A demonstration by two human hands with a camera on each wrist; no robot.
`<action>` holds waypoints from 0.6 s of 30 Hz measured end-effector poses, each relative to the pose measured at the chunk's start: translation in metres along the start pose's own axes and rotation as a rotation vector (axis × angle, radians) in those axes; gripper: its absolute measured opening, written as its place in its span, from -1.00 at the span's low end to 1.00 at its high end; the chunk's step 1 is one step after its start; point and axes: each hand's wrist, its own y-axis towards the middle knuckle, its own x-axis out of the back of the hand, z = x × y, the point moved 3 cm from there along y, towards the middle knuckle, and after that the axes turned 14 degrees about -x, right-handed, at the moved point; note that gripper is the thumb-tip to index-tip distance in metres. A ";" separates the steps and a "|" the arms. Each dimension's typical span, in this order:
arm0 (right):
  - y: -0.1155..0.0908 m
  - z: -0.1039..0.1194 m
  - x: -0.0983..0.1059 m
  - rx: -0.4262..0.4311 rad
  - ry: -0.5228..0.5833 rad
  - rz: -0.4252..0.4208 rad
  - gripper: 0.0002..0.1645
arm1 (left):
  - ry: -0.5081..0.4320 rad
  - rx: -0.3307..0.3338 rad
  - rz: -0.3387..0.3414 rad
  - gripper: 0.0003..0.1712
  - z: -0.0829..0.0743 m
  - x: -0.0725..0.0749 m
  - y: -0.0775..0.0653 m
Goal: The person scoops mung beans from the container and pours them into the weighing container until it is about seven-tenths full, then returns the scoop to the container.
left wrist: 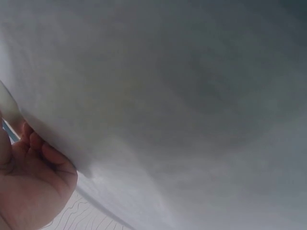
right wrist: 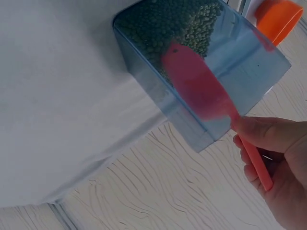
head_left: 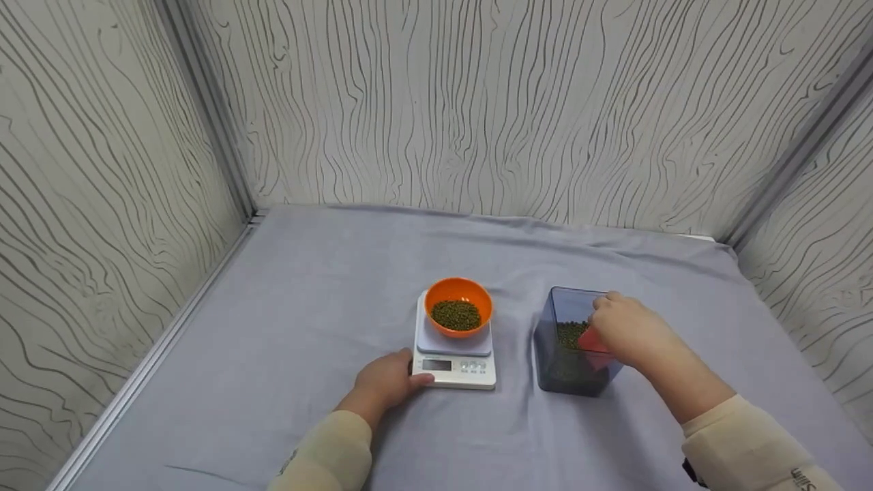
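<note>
My right hand (head_left: 631, 331) grips the handle of a red scoop (right wrist: 199, 84), its thumb along the handle. The scoop's blade dips into a bluish see-through bin (head_left: 573, 372) that holds small green beans (right wrist: 168, 24), likely mung beans. On the left, my left hand (head_left: 389, 378) holds the front left corner of a white kitchen scale (head_left: 455, 378), thumb over the corner beside the display. An orange bowl (head_left: 458, 286) stands on the scale's platform with green beans (head_left: 455, 315) in it. In the left wrist view the left fingers are curled, and the scale is barely visible.
A wrinkled grey-lavender cloth (head_left: 327, 273) covers the table. The bin stands to the right of the scale, with a strip of cloth between them. White wood-grain panels (head_left: 443, 102) rise at the back and on both sides, joined by grey metal posts.
</note>
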 end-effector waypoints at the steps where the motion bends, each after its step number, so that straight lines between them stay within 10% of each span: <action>1: 0.000 -0.001 -0.002 -0.004 0.020 0.019 -0.84 | 0.002 0.000 0.000 -0.45 0.000 0.000 0.000; 18: 0.001 -0.014 -0.022 -0.070 0.270 0.073 -0.84 | -0.028 0.005 -0.006 -0.47 0.001 0.000 0.001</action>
